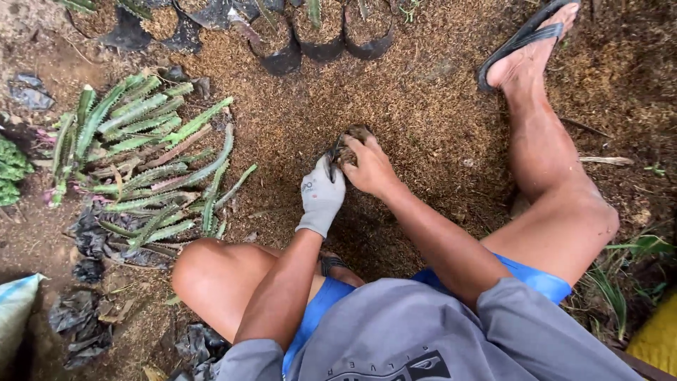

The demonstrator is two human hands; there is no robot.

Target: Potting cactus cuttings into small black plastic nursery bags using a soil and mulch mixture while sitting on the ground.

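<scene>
I sit on the ground with knees apart. My left hand [322, 194], in a grey work glove, grips the rim of a small black planting bag [336, 150] that stands on the brown husk soil [423, 99]. My bare right hand [368, 166] rests on the bag's mouth, fingers curled over a clump of the same brown material [356, 134] and pressing it in. Most of the bag is hidden under both hands.
A pile of green cactus-like cuttings [141, 155] lies to the left. Several filled black bags [317, 32] stand in a row at the top. Empty black bags [84, 310] lie at lower left. My right foot in a sandal [525, 42] stretches to the upper right.
</scene>
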